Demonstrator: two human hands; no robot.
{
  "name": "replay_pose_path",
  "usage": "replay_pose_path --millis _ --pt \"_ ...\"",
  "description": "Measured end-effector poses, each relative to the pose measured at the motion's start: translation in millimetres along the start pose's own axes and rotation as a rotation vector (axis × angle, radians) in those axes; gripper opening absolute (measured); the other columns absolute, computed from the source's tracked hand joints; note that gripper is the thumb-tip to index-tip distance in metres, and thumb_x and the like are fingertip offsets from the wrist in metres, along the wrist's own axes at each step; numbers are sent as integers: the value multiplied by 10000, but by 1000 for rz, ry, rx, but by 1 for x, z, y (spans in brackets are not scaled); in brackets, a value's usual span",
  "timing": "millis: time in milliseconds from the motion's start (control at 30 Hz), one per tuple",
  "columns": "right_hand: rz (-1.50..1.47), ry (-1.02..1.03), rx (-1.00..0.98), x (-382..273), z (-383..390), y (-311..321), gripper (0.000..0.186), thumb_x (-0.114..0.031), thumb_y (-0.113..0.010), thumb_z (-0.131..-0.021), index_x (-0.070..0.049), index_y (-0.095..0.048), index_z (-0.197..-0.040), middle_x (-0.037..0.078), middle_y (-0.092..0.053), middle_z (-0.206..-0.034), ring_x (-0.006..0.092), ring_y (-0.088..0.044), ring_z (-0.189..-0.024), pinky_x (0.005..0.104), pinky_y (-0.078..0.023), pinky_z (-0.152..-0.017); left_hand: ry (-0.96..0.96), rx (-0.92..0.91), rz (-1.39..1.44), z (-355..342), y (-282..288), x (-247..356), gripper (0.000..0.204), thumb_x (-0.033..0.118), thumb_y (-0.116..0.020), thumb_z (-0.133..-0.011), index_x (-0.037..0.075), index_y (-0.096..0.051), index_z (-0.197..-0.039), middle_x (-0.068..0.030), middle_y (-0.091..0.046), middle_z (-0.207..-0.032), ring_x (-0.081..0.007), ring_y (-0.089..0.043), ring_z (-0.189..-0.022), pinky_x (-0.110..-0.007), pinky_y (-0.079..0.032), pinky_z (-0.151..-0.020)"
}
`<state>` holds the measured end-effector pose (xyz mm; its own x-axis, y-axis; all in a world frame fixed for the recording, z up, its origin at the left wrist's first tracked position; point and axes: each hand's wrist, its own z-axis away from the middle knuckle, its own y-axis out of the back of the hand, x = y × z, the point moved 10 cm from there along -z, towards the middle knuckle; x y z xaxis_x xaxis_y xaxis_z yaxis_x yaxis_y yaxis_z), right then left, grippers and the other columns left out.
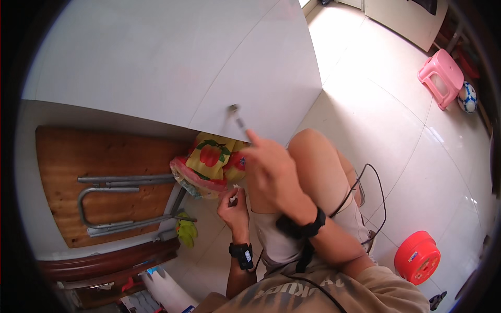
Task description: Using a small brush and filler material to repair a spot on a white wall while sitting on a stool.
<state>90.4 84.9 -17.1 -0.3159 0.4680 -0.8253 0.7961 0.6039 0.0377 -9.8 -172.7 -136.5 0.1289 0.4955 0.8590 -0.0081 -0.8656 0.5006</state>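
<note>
Honestly, right hand [272, 166] blurred, tool [239, 122] too

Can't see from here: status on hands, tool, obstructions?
Right hand grips thin blurred tool near white panel. Left hand holds small whitish piece. Black cable loops beside right leg.

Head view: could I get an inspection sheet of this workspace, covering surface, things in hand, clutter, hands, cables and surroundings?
Surface: pale panel, with a thin seam line.
Job's things: slim tool, blurred, tip at the panel, contact unclear; small whitish piece, identity unclear.
Clutter: yellow-and-red bag near the panel's edge; green item below it.
Hands: right hand grips the tool; left hand pinches the whitish piece.
Cables: black cable looping beside the right leg.
Surroundings: pink stool, ball, red round item, wooden board with metal tubes.
</note>
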Motion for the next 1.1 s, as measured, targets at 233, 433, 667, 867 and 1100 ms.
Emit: replay_pose_path --millis 233,433,667,867,1100 --pt "15 35 -4 -10 -3 -3 263 40 -677 -774 -12 -693 -1031 220 -699 -1230 379 -667 -1003 462 -517 -885 -92 34 -7 -21 2 58 123 21 -785 -899 -54 -733 -982 -39 -681 -918 -101 -657 -791 -243 -525 -639" --pt "-10 -189 31 36 2 8 258 25 -665 -846 -32 -713 -1093 218 -692 -1279 394 -679 -1019 437 -529 -903 -562 22 33 -40 -21 174 118 -11 -774 -894 -60 -728 -991 -74 -673 -963 -150 -681 -785 -290 -585 -615" --pt "-282 -387 98 50 8 7 197 -10 -652 -924 -24 -729 -1104 227 -686 -1302 383 -699 -1092 402 -535 -974 -729 70 -128 -68 -64 222 120 26 -792 -873 -40 -758 -967 -117 -714 -903 -204 -704 -722 -290 -582 -583" --pt "-277 -325 62 40 5 4 230 -6 -659 -918 -14 -724 -1138 224 -688 -1301 375 -691 -1127 418 -541 -970 -703 139 -235 -76 -71 215 120 71 -808 -861 -27 -782 -926 -135 -752 -846 -224 -687 -647 -322 -558 -578" --pt "-292 -250 86 38 1 10 204 -4 -706 -862 -8 -708 -1066 223 -700 -1251 373 -674 -1022 450 -516 -919 -449 70 -170 -70 -60 148 157 93 -814 -876 -43 -778 -947 -110 -756 -835 -164 -663 -653 -287 -515 -587"
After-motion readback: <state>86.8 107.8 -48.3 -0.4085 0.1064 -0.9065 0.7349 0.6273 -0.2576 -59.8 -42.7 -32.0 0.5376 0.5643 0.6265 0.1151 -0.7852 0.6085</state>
